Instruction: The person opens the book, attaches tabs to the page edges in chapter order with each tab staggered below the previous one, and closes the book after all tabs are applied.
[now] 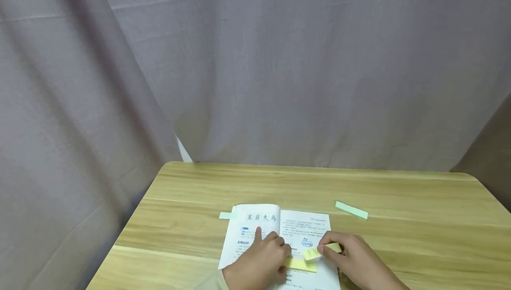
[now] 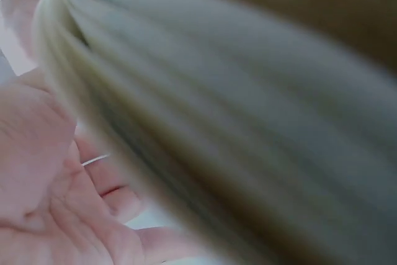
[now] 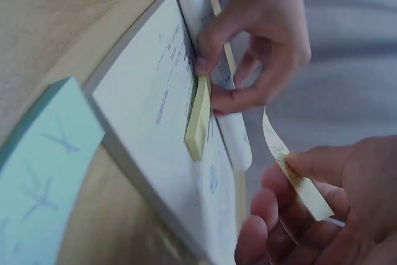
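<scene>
An open book (image 1: pixel 293 225) with printed Chinese text lies on the wooden table. Over its middle, my left hand (image 1: pixel 259 259) pinches one end of a narrow yellow sticky note pad (image 1: pixel 301 265) that rests on the right page; thumb and finger show at that end in the right wrist view. My right hand (image 1: pixel 351 254) holds a single yellow sticky note (image 3: pixel 298 184) between thumb and fingers, raised beside the book, with handwriting on it. The left wrist view shows blurred book pages (image 2: pixel 217 110) and part of the left palm (image 2: pixel 56 197).
A pale green sticky tab (image 1: pixel 226 215) juts from the book's upper left edge. To the right of the book, a green sticky note pad (image 1: pixel 351 210) with pen marks lies on the table (image 1: pixel 179 223). A grey curtain (image 1: pixel 259 59) hangs behind the far edge.
</scene>
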Tool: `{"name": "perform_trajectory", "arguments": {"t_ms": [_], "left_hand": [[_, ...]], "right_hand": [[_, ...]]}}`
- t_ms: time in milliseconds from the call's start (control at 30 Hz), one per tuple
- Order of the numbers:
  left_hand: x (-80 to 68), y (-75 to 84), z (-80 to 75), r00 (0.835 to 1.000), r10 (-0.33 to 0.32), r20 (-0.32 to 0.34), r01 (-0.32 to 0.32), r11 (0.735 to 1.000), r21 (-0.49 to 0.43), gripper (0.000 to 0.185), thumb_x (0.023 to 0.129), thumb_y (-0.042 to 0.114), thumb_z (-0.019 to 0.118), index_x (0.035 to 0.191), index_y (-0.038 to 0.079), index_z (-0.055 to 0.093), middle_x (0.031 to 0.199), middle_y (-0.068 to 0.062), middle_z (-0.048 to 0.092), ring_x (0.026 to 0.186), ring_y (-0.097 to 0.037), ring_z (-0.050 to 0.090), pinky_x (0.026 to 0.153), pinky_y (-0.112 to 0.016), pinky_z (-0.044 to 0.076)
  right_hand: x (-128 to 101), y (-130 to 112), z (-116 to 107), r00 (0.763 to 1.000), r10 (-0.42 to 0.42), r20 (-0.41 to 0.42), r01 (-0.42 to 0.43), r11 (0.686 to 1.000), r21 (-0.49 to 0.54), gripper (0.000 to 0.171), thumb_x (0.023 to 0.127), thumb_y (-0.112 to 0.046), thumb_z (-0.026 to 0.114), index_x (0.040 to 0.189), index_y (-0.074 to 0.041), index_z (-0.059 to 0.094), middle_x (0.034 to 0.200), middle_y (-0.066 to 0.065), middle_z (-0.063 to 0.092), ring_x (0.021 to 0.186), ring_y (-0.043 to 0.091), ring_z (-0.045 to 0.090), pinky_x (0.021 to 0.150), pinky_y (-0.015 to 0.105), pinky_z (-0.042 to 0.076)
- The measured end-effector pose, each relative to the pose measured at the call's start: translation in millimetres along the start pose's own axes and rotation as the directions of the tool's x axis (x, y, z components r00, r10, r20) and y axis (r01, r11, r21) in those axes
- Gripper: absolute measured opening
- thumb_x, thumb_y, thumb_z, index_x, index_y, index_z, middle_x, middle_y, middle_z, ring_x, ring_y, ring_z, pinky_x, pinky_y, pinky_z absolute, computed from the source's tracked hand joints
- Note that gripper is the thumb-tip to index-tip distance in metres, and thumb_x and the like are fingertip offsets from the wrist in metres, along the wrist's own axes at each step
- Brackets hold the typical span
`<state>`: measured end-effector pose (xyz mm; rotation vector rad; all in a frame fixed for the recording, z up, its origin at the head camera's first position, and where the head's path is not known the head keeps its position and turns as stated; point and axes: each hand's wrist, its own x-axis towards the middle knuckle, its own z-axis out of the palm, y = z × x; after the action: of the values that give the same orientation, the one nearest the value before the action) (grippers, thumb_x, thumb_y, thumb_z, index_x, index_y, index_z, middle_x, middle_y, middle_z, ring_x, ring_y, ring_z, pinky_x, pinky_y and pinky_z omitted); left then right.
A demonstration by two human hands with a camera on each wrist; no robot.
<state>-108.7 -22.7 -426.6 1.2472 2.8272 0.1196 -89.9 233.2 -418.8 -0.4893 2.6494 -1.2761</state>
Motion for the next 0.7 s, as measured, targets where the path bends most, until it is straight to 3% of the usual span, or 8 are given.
{"name": "perform_trajectory", "arguments": {"t_ms": [167, 433, 567, 700], "left_hand": [[-4.8, -4.0, 0.9, 1.000, 0.010, -0.016, -0.010, 1.000, -0.011, 0.025, 0.089, 0.024, 0.086, 0.111, 0.018, 0.074, 0.105, 0.007, 0.068, 0.107, -0.009, 0.059, 0.096, -0.070, 0.053], [-13.3, -8.2, 0.2, 1.000, 0.006, -0.028, -0.007, 1.000, -0.029, 0.027, 0.092, 0.022, 0.084, 0.116, 0.020, 0.073, 0.112, 0.007, 0.066, 0.114, -0.012, 0.060, 0.096, -0.071, 0.053], [-14.8, -10.0, 0.8, 0.999, 0.004, -0.037, -0.005, 0.999, -0.040, 0.025, 0.092, 0.022, 0.084, 0.114, 0.020, 0.072, 0.110, 0.007, 0.065, 0.112, -0.012, 0.060, 0.096, -0.072, 0.052], [-15.9, -9.6, 2.7, 0.999, 0.003, -0.036, -0.005, 0.998, -0.058, 0.024, 0.092, 0.021, 0.083, 0.113, 0.020, 0.072, 0.108, 0.008, 0.065, 0.109, -0.010, 0.059, 0.096, -0.072, 0.052]], "right_hand": [[-5, 11, -6, 0.986, 0.150, -0.066, -0.149, 0.989, 0.017, 0.008, 0.100, -0.021, 0.072, 0.094, -0.017, 0.074, 0.092, -0.002, 0.068, 0.071, 0.010, 0.049, 0.064, 0.025, 0.042], [-3, 23, -8, 0.932, 0.356, -0.067, -0.347, 0.930, 0.119, 0.017, 0.101, -0.025, 0.072, 0.096, -0.009, 0.072, 0.083, 0.003, 0.057, 0.068, 0.017, 0.049, 0.058, 0.025, 0.047], [2, 25, -4, 0.920, 0.386, -0.070, -0.376, 0.919, 0.123, 0.019, 0.100, -0.026, 0.073, 0.093, -0.009, 0.072, 0.080, 0.003, 0.055, 0.072, 0.019, 0.050, 0.059, 0.025, 0.045], [3, 26, 0, 0.924, 0.376, -0.075, -0.370, 0.925, 0.084, 0.020, 0.099, -0.027, 0.075, 0.088, -0.010, 0.071, 0.086, 0.001, 0.060, 0.081, 0.018, 0.049, 0.064, 0.027, 0.040]]}}
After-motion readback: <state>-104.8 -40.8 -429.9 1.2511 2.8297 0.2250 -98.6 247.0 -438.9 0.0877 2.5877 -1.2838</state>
